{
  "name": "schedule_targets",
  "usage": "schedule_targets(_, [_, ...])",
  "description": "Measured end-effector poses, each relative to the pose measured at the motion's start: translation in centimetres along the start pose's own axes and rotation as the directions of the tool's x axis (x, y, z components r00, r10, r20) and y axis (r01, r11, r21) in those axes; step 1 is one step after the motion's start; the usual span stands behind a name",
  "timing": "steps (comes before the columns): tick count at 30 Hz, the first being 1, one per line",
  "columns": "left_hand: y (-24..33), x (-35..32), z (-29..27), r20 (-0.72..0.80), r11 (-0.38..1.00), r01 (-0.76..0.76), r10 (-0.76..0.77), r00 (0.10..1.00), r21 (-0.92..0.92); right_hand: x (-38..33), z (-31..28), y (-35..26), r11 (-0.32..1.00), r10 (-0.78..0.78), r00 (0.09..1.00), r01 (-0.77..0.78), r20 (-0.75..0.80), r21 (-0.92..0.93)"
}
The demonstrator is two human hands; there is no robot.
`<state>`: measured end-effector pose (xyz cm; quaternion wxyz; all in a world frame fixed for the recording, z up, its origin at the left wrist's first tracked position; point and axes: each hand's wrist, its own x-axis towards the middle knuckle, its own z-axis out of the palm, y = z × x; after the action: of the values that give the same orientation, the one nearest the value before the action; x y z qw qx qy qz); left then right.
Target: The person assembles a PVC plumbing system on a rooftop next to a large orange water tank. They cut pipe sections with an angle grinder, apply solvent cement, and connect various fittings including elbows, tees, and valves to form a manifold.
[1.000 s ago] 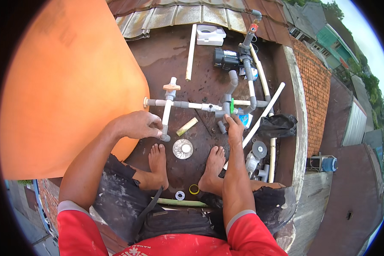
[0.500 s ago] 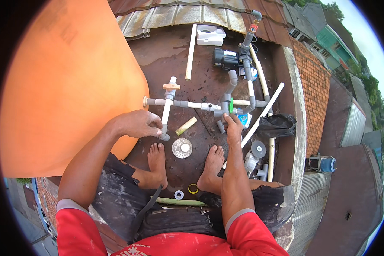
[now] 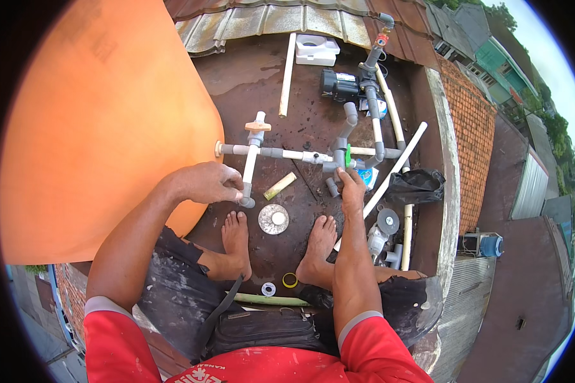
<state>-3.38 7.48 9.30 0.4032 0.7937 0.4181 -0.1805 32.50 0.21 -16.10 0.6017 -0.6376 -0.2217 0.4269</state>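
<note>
My left hand is curled with thumb and fingertips at the grey pipe elbow, on the near end of a short white pipe. Farther up that pipe is a valve with an orange handle. A horizontal pipe run extends from the orange tank to grey fittings. There, the thumb and fingers of my right hand close on a grey pipe fitting, just below a green valve handle. My palm hides part of that grip.
Between my feet lies a round white-and-grey disc. A cut pipe piece, white tape roll and yellow ring are nearby. An angle grinder, black bag and long pipe lie right. A pump stands farther back.
</note>
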Motion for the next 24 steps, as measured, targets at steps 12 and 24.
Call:
schedule_targets(12, [-1.0,0.0,0.3,-0.011,1.0,0.003,-0.004,1.0,-0.009,0.4,-0.8,0.3,0.998,0.058,0.998,-0.057,-0.036,0.025])
schedule_targets(24, [-1.1,0.0,0.4,-0.015,1.0,0.001,-0.001,1.0,-0.007,0.4,-0.4,-0.1,1.0,0.028,0.999,-0.029,-0.042,-0.004])
